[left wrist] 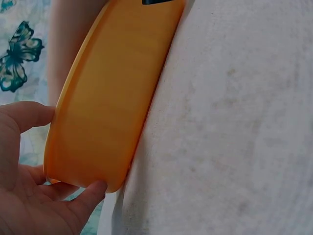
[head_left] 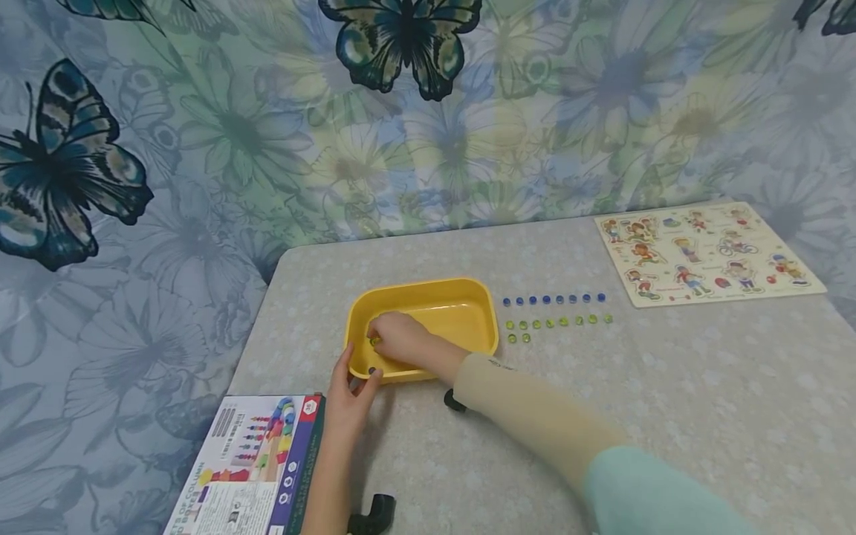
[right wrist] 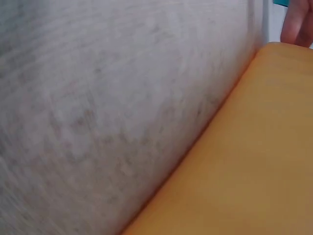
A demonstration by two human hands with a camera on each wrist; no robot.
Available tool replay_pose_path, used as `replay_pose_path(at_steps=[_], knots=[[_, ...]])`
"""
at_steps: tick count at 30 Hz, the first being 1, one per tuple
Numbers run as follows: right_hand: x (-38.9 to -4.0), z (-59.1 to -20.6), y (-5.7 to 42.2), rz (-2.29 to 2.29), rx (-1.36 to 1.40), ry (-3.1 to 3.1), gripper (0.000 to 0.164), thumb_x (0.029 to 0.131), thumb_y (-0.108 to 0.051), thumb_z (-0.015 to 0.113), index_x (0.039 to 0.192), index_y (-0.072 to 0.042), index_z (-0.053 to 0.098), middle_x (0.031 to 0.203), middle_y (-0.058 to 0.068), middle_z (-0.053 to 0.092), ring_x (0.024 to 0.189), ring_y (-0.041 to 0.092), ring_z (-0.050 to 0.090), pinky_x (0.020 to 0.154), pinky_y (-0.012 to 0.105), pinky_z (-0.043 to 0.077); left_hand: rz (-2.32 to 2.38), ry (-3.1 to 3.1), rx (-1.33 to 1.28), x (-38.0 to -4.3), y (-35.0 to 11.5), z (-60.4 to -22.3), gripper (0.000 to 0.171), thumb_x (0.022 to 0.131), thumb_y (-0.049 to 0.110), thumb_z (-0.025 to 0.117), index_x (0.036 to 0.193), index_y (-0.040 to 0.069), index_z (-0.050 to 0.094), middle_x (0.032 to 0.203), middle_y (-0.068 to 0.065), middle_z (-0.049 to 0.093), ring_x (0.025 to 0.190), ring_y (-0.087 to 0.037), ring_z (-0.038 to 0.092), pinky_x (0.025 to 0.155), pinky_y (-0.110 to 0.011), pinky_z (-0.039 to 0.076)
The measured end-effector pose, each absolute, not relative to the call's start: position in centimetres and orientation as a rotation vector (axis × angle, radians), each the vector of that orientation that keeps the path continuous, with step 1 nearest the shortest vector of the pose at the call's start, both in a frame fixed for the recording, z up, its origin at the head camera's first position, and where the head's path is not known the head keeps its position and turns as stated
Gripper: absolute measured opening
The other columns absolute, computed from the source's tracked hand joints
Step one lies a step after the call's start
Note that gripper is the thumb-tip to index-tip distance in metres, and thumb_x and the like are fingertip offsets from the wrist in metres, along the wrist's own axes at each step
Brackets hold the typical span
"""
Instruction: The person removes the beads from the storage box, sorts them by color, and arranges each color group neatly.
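Observation:
A yellow plastic tray [head_left: 461, 291] stands on the table. My left hand [head_left: 351, 397] holds it by the near left corner, thumb at the near rim and fingers round the end; the left wrist view shows the tray's side wall [left wrist: 107, 98] between them. My right hand [head_left: 404, 338] reaches into the tray's left part with curled fingers, pinching a small yellow-green bead [head_left: 374, 341] at the fingertips. One dark bead [head_left: 371, 370] lies in the near left corner by my left thumb. The right wrist view shows the tray's outer wall [right wrist: 244, 161], with the right hand's fingers out of sight.
Right of the tray lie a row of blue beads [head_left: 546, 299] and two rows of yellow-green beads [head_left: 550, 323]. A picture board [head_left: 712, 253] lies at the back right. A printed box [head_left: 247, 461] sits beside my left forearm. A flowered curtain [head_left: 428, 163] hangs behind the table.

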State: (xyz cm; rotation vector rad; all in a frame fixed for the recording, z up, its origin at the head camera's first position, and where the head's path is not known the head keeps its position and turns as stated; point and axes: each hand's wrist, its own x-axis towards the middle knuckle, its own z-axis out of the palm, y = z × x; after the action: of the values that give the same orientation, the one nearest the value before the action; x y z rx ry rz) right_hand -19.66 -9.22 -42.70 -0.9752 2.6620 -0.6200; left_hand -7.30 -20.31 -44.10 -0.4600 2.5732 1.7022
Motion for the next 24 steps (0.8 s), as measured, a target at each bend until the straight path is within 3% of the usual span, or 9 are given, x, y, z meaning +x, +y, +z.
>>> replay_pose_path(at_steps=[5, 13, 24], knots=[[-19.78, -42.75, -9.59, -0.574, -0.946, 2.677, 0.022, 0.087, -0.014, 0.063, 0.108, -0.01, 0.068, 0.103, -0.002, 0.067, 0.09, 0.01, 0.059, 0.08, 0.023, 0.048, 1.715, 2.581, -0.445, -7.24, -20.24, -44.07, 0.074, 0.089, 0.038, 0.061, 0.149, 0.027, 0.019, 0.153, -0.003, 0.021, 0.136, -0.026, 0.03, 0.106, -0.04, 0.034], [-19.95, -43.01, -10.23, -0.517, -0.941, 2.683, 0.024, 0.09, -0.018, 0.061, 0.112, -0.012, 0.067, 0.108, -0.002, 0.066, 0.098, 0.011, 0.059, 0.088, 0.025, 0.047, 1.721, 2.58, -0.437, -7.3, -20.31, -44.21, 0.075, 0.088, 0.039, 0.062, 0.149, 0.027, 0.019, 0.153, -0.003, 0.02, 0.136, -0.026, 0.03, 0.106, -0.04, 0.034], [-19.68, -43.06, -10.05, -0.359, -1.0, 2.729, 0.015, 0.092, -0.018, 0.058, 0.103, -0.013, 0.066, 0.098, -0.002, 0.063, 0.085, 0.011, 0.056, 0.078, 0.024, 0.048, 1.698, 2.586, -0.438, -7.45, -20.43, -44.27, 0.076, 0.088, 0.039, 0.062, 0.149, 0.027, 0.019, 0.153, -0.003, 0.022, 0.134, -0.027, 0.033, 0.105, -0.04, 0.035]])
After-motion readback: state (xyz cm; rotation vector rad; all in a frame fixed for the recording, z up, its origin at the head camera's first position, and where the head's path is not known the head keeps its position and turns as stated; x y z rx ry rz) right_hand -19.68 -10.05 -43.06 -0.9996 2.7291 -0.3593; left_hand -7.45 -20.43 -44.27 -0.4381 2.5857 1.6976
